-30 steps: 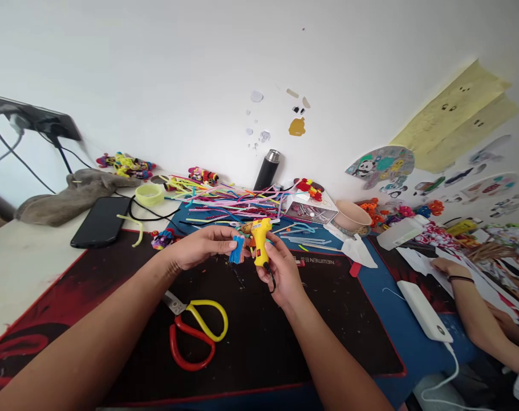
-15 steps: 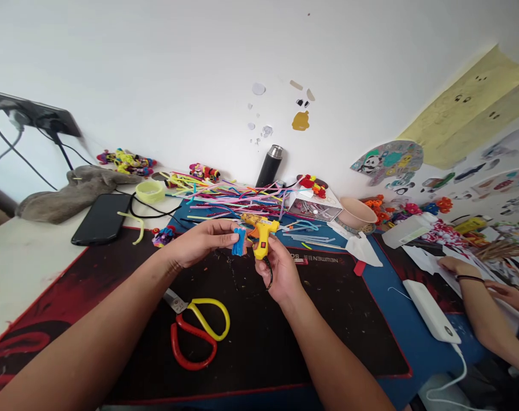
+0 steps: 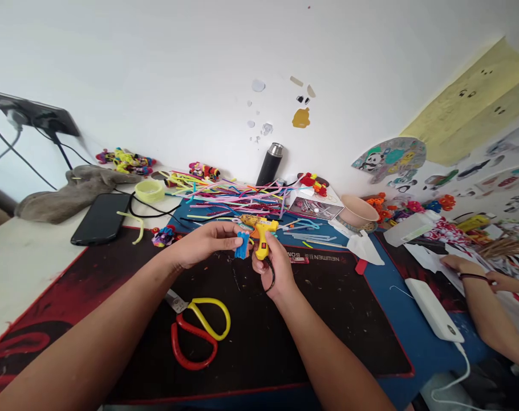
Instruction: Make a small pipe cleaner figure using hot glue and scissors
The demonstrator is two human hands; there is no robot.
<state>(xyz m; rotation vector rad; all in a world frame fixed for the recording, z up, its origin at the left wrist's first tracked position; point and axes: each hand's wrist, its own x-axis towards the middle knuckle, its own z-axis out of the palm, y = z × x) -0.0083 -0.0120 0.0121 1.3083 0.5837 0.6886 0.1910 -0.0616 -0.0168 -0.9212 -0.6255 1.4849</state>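
Between the thumb and fingers of my left hand (image 3: 208, 242) is a small blue piece of folded pipe cleaner (image 3: 242, 245), held upright above the mat. My right hand (image 3: 276, 262) is wrapped round the handle of a yellow hot glue gun (image 3: 266, 233), its nozzle pointing left, just behind the blue piece. Whether the nozzle touches the piece I cannot tell. A black cord hangs from the gun's grip. Below my hands, scissors (image 3: 199, 331) with one red and one yellow handle lie on the black mat (image 3: 259, 342).
A heap of colourful pipe cleaners (image 3: 238, 200) lies behind my hands, with a black thermos (image 3: 270, 164) beyond. A phone (image 3: 101, 218) and a yellow-green roll (image 3: 149, 191) are at left. To the right are a white power bank (image 3: 434, 309) and another person's arm (image 3: 482, 302).
The blue piece has shifted slightly right and down with my left hand and turned a little. My right thumb has moved up on the glue gun. The co-worker's hands have moved slightly.
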